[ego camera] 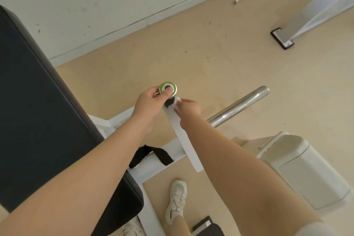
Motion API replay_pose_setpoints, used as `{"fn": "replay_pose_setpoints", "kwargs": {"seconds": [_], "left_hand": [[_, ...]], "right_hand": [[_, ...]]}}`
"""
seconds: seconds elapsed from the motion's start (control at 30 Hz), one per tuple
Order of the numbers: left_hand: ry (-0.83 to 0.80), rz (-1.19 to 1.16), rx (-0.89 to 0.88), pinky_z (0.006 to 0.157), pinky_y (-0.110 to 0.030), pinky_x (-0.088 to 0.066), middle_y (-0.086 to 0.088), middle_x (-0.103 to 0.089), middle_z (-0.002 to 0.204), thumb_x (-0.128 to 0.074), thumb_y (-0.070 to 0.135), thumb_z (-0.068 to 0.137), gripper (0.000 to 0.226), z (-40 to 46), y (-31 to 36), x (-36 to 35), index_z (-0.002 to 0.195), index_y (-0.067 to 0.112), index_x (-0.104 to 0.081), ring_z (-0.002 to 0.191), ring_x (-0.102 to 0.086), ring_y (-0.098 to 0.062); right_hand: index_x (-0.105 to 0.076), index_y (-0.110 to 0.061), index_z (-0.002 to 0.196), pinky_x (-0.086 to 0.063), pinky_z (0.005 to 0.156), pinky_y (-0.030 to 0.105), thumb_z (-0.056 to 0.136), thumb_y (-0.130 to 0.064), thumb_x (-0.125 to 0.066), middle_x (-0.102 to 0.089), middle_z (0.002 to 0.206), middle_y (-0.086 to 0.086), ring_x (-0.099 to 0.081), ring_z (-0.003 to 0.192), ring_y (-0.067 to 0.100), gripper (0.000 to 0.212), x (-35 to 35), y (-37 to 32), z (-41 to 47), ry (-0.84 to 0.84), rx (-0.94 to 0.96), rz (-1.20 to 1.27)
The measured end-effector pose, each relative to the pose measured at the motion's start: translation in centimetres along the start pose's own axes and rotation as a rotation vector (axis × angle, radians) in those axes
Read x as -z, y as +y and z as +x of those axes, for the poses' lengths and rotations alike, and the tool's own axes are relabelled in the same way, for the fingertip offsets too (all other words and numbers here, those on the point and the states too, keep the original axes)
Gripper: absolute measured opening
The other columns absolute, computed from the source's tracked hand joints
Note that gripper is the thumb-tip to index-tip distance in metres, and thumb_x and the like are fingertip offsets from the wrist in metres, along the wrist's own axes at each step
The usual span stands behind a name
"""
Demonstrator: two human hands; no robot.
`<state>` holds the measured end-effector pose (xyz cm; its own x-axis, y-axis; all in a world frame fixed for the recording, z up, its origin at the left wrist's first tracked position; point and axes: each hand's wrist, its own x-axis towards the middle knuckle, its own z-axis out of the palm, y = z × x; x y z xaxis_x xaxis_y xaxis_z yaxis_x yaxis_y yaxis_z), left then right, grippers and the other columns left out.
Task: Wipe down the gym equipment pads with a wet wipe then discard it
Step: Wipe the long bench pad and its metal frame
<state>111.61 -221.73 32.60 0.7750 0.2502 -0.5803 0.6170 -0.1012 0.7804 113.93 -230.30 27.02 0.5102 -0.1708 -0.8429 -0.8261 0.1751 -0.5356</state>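
My left hand [153,99] grips the end of an upright handle whose cap [168,88] is silver with a green ring; my thumb lies across the cap. My right hand [188,108] pinches a white wet wipe [176,104] against the black grip [169,102] just below the cap. The handle stands on a white arm [182,140] of the machine. A large dark bench pad [38,111] fills the left side of the view.
A chrome bar [239,106] sticks out to the right behind my right arm. A white plastic bin [302,168] stands at lower right. A black strap [151,154] hangs on the white frame [145,168]. Another machine's foot [282,38] is at upper right. My shoes [177,201] are on the beige floor.
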Motion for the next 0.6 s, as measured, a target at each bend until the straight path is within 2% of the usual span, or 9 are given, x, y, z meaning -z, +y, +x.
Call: {"fn": "replay_pose_setpoints", "kwargs": {"seconds": [0.07, 0.13, 0.23, 0.3, 0.43, 0.5, 0.6], "left_hand": [[-0.017, 0.008, -0.014, 0.09, -0.03, -0.046, 0.013, -0.061, 0.085, -0.061, 0.033, 0.087, 0.007, 0.3, 0.0, 0.3, 0.08, 0.033, -0.06, 0.089, -0.058, -0.009], [-0.033, 0.032, -0.012, 0.089, -0.028, -0.045, 0.01, -0.063, 0.087, -0.062, 0.032, 0.086, 0.005, 0.2, 0.2, 0.6, 0.082, 0.031, -0.061, 0.093, -0.06, -0.012], [-0.061, 0.056, 0.022, 0.096, -0.031, -0.045, 0.006, -0.064, 0.093, -0.065, 0.033, 0.084, 0.006, 0.4, 0.8, 0.9, 0.086, 0.029, -0.061, 0.1, -0.06, -0.014], [-0.063, 0.055, 0.046, 0.099, -0.033, -0.044, 0.007, -0.063, 0.091, -0.066, 0.032, 0.083, 0.006, 0.5, 1.1, 1.0, 0.084, 0.029, -0.06, 0.1, -0.059, -0.015], [-0.068, 0.029, 0.06, 0.101, -0.035, -0.042, 0.006, -0.062, 0.095, -0.066, 0.031, 0.083, 0.008, 0.5, 1.1, 1.0, 0.083, 0.031, -0.058, 0.108, -0.058, -0.018], [-0.074, 0.006, 0.071, 0.102, -0.035, -0.041, 0.003, -0.064, 0.102, -0.068, 0.033, 0.081, 0.009, 0.6, 0.7, 1.2, 0.085, 0.031, -0.059, 0.109, -0.058, -0.017], [-0.061, -0.012, 0.072, 0.103, -0.036, -0.041, 0.001, -0.065, 0.106, -0.07, 0.035, 0.079, 0.012, 1.2, 0.0, 1.3, 0.086, 0.031, -0.06, 0.107, -0.059, -0.015]], "right_hand": [[-0.062, -0.004, 0.092, -0.051, 0.072, 0.024, 0.089, -0.004, -0.058, -0.061, 0.087, 0.012, -0.058, 0.076, 0.02, 0.005, -0.1, -0.1, -0.3, -0.031, 0.018, 0.096], [-0.061, -0.008, 0.081, -0.053, 0.072, 0.021, 0.088, -0.003, -0.058, -0.062, 0.084, 0.011, -0.06, 0.073, 0.017, 0.009, 0.5, -0.3, -1.7, -0.092, 0.07, 0.175], [-0.063, -0.008, 0.085, -0.053, 0.078, 0.024, 0.088, 0.003, -0.054, -0.065, 0.082, 0.008, -0.062, 0.076, 0.018, 0.014, 2.2, -0.8, -3.8, -0.235, 0.156, 0.327], [-0.063, -0.007, 0.087, -0.052, 0.078, 0.025, 0.089, 0.003, -0.053, -0.064, 0.08, 0.006, -0.061, 0.075, 0.017, 0.014, 3.1, -0.8, -4.0, -0.267, 0.18, 0.381], [-0.064, -0.014, 0.088, -0.049, 0.057, 0.012, 0.088, -0.015, -0.062, -0.063, 0.082, 0.002, -0.061, 0.076, 0.014, 0.002, 3.1, 0.6, -1.1, 0.005, 0.039, 0.097], [-0.064, -0.011, 0.095, -0.047, 0.057, 0.014, 0.089, -0.013, -0.059, -0.059, 0.078, 0.0, -0.059, 0.075, 0.014, 0.008, 2.1, 1.5, 0.5, 0.006, -0.037, 0.013], [-0.062, -0.006, 0.099, -0.049, 0.062, 0.016, 0.09, -0.005, -0.054, -0.058, 0.077, 0.003, -0.058, 0.069, 0.013, 0.012, 0.5, 1.1, 2.0, -0.069, -0.02, -0.061]]}}
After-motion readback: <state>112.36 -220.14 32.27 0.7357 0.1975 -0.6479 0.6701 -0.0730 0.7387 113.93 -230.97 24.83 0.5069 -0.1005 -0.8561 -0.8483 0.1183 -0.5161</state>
